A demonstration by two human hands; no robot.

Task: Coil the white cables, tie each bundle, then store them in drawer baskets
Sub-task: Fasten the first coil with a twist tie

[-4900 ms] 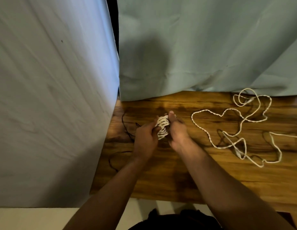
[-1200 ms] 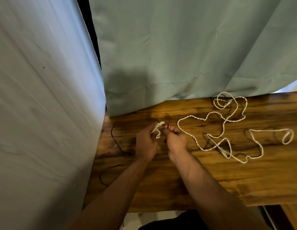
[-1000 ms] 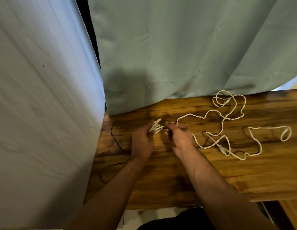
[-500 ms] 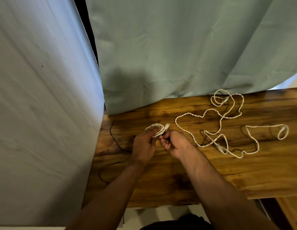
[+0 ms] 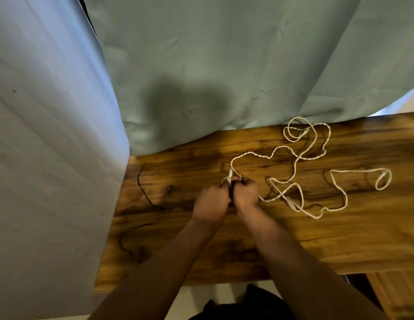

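White cable bundle (image 5: 229,179) held over the worktop (image 5: 317,245), pinned between two hands.

Observed from the near edge: the left hand (image 5: 210,202) and the right hand (image 5: 246,192) are pressed knuckle to knuckle, each grip curled tight on the bundle, so only a small white tuft shows above the fingers. Something dark sits in the gap between the hands; what it is cannot be told. A loose white cable (image 5: 358,170) lies sprawled in open loops on the wood to the right, its nearest bend just beside the right hand. A thin black cord (image 5: 146,197) trails across the left part of the worktop, apart from both hands. A teal curtain (image 5: 224,65) hangs along the far edge and a pale cloth (image 5: 51,135) covers the left side.
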